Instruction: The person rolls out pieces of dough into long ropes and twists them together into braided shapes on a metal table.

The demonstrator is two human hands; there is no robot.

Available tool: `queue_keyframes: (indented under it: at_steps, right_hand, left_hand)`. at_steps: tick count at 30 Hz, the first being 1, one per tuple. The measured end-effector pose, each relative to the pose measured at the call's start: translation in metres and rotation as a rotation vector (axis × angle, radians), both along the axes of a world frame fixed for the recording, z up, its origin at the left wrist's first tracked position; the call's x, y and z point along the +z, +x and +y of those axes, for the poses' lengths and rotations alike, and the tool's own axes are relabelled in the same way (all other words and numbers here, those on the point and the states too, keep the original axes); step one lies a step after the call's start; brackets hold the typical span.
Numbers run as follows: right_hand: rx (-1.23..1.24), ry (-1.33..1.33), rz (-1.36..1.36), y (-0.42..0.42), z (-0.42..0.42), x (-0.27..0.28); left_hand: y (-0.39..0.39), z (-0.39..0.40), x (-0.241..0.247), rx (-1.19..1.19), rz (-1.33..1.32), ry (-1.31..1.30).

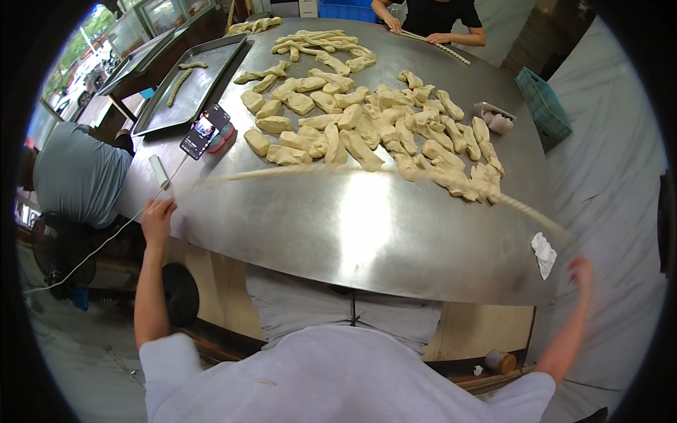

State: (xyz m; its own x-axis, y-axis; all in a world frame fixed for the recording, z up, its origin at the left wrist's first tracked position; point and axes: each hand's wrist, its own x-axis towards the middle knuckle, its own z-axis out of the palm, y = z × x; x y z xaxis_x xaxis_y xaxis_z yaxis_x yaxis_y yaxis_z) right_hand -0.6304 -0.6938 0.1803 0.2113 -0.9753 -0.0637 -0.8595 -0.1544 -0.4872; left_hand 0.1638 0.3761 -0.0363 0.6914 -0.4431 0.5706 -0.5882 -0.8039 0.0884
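Observation:
A long thin rope of dough (pixel 259 173) spans the width of the steel table, blurred by motion and bowed away from me. My left hand (pixel 157 215) pinches its left end above the table's near left edge. At the far right my right hand (pixel 581 270), also blurred, has the other end, though the grip itself is smeared. Many pale dough pieces (pixel 359 149) lie heaped beyond the rope, which crosses in front of the nearest ones. Behind them rests a pile of longer dough strips (pixel 317 41).
A dark baking tray (pixel 198 98) with two twisted dough pieces stands at left. Near it are a propped phone (pixel 205 131) and a white cable (pixel 119 232). Crumpled tissue (pixel 543 255) lies at right. Across the table, a co-worker's hands (pixel 391 24) work a dough twist (pixel 449 52). Another person (pixel 82 172) sits left.

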Motion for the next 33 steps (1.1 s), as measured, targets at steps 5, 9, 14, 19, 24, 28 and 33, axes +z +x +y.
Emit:
queue_keyframes:
  at_steps: [5,9,14,19,24,28,33]
  right_hand:
    - [0.029,-0.467,0.365,0.023,-0.038,0.053]
    - [0.258,-0.702,0.031,0.172,-0.017,0.11]
    - [0.919,-0.407,-0.284,0.47,0.356,0.105]
    - [1.599,-0.29,0.211,0.484,0.537,-0.079]
    - [1.909,-0.371,0.305,0.431,0.5,-0.113]
    - [1.927,-0.434,0.12,0.411,0.493,-0.12]
    - [1.827,-0.554,-0.02,0.396,0.496,-0.133]
  left_hand:
    - [-0.062,0.025,0.036,-0.138,0.075,0.054]
    - [-0.129,-0.111,0.094,-0.624,0.028,0.321]
    - [-0.127,-0.178,0.071,-0.504,0.001,0.222]
    - [-0.119,-0.227,0.047,-0.418,0.2,-0.078]
    - [-0.161,-0.307,0.043,-0.474,0.861,-0.651]
    - [-0.153,-0.399,0.043,-0.832,0.333,-0.182]
    - [-0.129,-0.427,0.067,-0.877,0.367,0.378]
